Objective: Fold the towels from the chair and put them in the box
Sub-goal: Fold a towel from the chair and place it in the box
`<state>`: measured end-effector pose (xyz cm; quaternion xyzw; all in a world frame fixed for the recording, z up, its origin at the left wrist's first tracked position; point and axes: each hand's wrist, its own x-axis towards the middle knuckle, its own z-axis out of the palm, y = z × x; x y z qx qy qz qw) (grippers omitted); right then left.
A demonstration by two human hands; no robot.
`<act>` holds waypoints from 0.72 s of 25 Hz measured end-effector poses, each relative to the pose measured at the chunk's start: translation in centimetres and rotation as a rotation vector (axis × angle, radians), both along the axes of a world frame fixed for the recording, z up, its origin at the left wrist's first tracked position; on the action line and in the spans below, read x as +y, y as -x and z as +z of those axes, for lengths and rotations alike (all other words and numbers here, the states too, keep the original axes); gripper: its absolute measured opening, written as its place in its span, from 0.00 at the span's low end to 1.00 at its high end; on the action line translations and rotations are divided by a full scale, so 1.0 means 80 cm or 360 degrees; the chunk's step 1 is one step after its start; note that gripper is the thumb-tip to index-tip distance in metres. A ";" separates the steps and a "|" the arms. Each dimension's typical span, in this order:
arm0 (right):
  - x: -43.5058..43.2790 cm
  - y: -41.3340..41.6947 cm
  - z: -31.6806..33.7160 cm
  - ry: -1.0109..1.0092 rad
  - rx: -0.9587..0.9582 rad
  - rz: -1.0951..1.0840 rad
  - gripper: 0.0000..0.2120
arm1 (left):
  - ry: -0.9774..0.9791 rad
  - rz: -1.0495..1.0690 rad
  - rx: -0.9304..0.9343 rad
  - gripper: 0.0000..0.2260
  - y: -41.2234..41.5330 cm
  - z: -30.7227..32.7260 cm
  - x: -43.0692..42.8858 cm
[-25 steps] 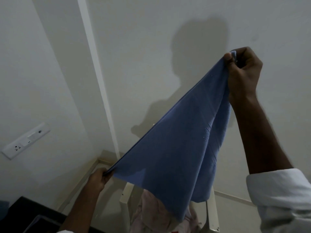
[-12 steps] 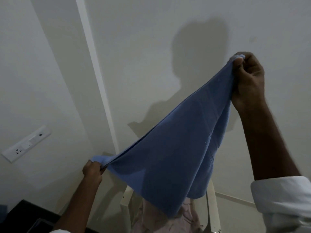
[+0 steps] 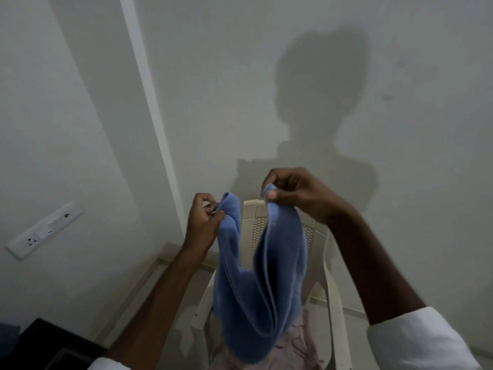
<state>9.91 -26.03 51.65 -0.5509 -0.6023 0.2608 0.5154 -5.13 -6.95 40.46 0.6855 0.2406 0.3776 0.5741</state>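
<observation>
A blue towel point(image 3: 256, 295) hangs in a deep U-shaped loop between my two hands, in front of a cream plastic chair point(image 3: 330, 295). My left hand point(image 3: 204, 222) pinches the towel's left end. Level with it and a short way to the right, my right hand point(image 3: 296, 193) grips the other end. The loop's bottom drops over a pale pink cloth point(image 3: 296, 345) lying on the chair seat. No box is in view.
The chair stands against a white wall, close to a corner. A white socket and switch plate point(image 3: 44, 231) is on the left wall. A dark surface point(image 3: 45, 340) shows at the bottom left.
My right hand has come down and my left hand has risen. The two ends of the towel are now close together, so the stretched towel sags into a loop. The chair back has come into view.
</observation>
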 end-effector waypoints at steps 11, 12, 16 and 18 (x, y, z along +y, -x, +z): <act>0.046 0.025 -0.098 0.0119 0.0008 -0.0606 0.06 | 0.0039 -0.0228 -0.0150 0.09 0.013 0.011 -0.074; 0.048 0.025 -0.103 0.0107 0.0086 -0.0596 0.06 | 0.0012 -0.0210 -0.0143 0.08 0.013 0.009 -0.073; 0.055 0.030 -0.116 0.0030 0.0150 -0.0662 0.06 | -0.0058 -0.0140 -0.0090 0.07 0.013 0.003 -0.072; 0.055 0.029 -0.118 0.0009 0.0143 -0.0710 0.05 | -0.0088 -0.0125 -0.0074 0.07 0.012 0.000 -0.071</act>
